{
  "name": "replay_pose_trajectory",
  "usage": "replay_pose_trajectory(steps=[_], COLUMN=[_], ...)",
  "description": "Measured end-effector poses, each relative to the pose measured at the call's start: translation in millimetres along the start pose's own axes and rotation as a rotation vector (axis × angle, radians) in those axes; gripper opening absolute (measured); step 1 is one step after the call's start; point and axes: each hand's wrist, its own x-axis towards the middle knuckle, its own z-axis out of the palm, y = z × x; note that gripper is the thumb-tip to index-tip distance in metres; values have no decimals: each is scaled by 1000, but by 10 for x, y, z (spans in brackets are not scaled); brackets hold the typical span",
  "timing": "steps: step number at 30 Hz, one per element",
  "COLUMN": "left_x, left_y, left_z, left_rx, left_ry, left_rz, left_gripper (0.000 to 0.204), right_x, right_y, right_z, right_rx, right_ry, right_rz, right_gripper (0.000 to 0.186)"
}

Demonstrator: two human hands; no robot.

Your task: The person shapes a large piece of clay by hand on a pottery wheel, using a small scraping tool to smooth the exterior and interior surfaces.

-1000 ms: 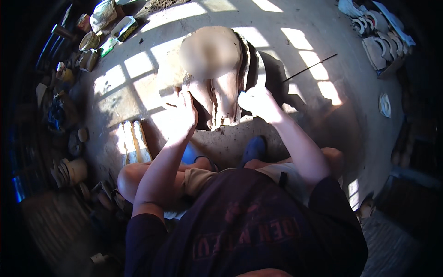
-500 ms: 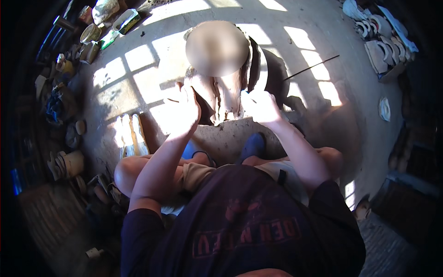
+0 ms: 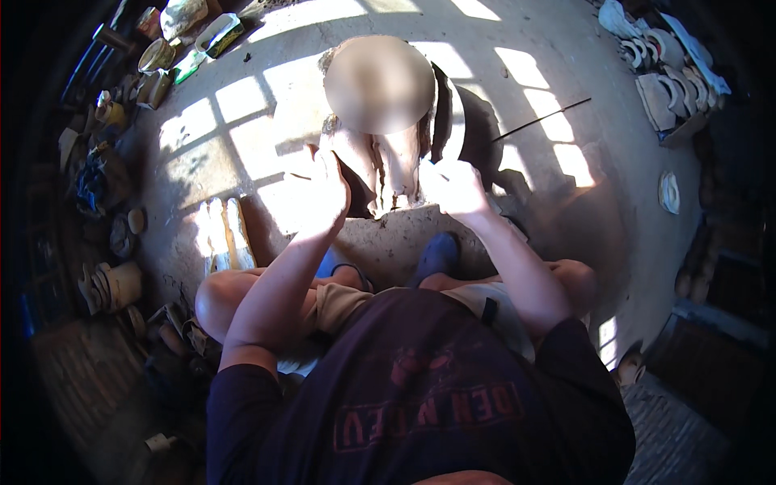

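Note:
Between my hands stands a large pale brown piece, clay-like, with a dark groove running down its front and a ragged lower edge. Its rounded top is blurred out, so its details cannot be told. My left hand is at its left side, fingers stretched out and the palm turned toward it. At its lower right side is my right hand, with the fingers curled in. Bright light washes out these fingertips; what they hold, if anything, does not show. Behind the piece's right side curves a pale rounded form.
White-streaked blocks stand on the floor near my left knee. A thin dark rod lies to the right. Curved pale pieces are stacked at the far right. Tubs and clutter line the left. My blue shoes are below the piece.
The whole view has shifted very slightly. Both hands keep nearly the same place and shape beside the clay-like piece.

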Motion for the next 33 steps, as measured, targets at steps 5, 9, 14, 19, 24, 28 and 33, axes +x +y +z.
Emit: replay_pose_trajectory(steps=[5, 9, 14, 19, 24, 28, 33], left_x=[-74, -16, -58, -80, -65, -16, 203], left_y=[8, -5, 23, 38, 58, 30, -199], left_z=[207, 14, 108, 99, 78, 112, 163], left_rx=[37, -190, 31, -7, -47, -100, -607], left_ry=[101, -131, 54, 58, 69, 76, -1], left_rz=[-50, -116, -29, -28, -32, -66, -287], left_gripper=[29, 31, 32, 33, 35, 37, 39], right_x=[-63, -96, -186, -302, -371, -447, -515], right_y=[-107, -254, -49, -25, 50, 117, 173], right_z=[10, -67, 129, 198, 192, 129, -467], right_rx=[69, 113, -2, 20, -143, -262, -252], right_ry=[13, -61, 30, 121, 252, 152, 192], right_rz=[14, 241, 21, -115, -299, -449, 182], right_gripper=[25, 28, 27, 26, 16, 8, 29])
